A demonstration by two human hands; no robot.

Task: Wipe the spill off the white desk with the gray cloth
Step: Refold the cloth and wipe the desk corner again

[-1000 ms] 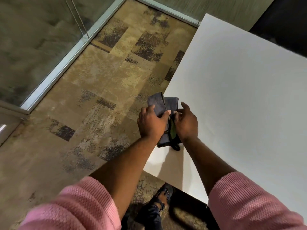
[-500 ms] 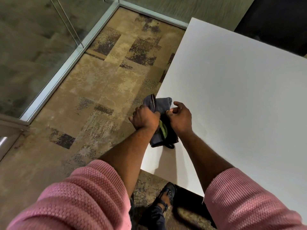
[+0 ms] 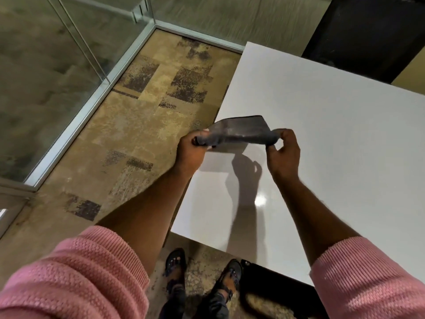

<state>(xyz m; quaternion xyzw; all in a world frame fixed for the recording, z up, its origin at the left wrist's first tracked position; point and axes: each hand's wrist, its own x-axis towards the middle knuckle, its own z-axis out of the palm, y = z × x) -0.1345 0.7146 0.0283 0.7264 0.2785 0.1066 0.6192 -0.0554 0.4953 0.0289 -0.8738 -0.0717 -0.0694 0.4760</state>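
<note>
The gray cloth [image 3: 241,132] is stretched out flat in the air between my two hands, just above the left part of the white desk [image 3: 333,139]. My left hand [image 3: 192,151] pinches the cloth's left end, at the desk's left edge. The cloth's right end is gripped by my right hand [image 3: 284,153], which is over the desk. The hands and cloth cast a shadow on the glossy top. I cannot make out a spill on the white surface.
Patterned beige carpet [image 3: 142,125] lies left of the desk, bounded by a glass partition with a metal frame [image 3: 76,120]. A dark panel [image 3: 368,31] stands behind the desk. My sandalled feet [image 3: 202,270] are at the desk's near edge.
The cloth was bunched and folded between my hands; now my hands have moved apart and pulled it open into a flat strip. The view has shifted up and right.
</note>
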